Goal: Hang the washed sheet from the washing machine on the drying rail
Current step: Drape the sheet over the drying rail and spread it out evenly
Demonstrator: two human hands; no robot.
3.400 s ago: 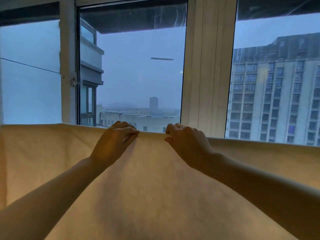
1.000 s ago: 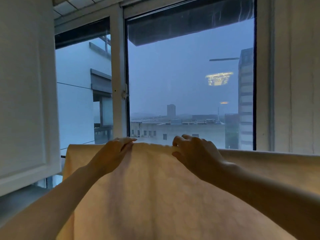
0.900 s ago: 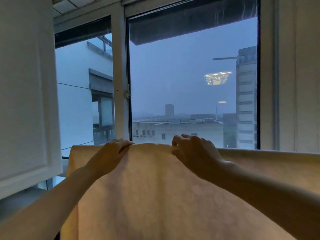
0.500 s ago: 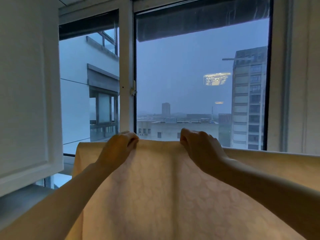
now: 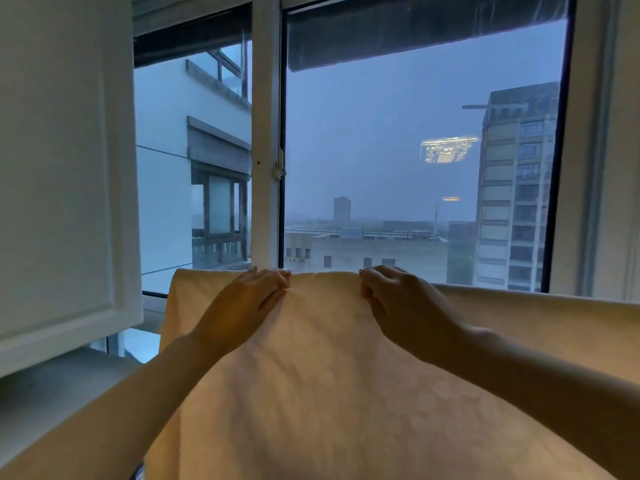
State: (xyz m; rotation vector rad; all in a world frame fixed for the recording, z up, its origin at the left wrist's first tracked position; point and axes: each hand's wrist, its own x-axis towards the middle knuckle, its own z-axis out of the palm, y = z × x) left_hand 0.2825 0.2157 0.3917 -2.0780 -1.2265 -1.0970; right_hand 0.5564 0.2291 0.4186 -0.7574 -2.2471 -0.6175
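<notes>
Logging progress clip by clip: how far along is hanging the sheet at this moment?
Done: the pale yellow patterned sheet lies draped over its support before the white-framed window, left edge hanging free. In hand: left hand and right hand grip its top fold. Left: probably smoothing and letting go; the rail itself is hidden under fabric.

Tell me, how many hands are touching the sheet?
2. The left hand pinches the top edge of the sheet near its left end. The right hand grips the same edge, further right. No other hand shows.
</notes>
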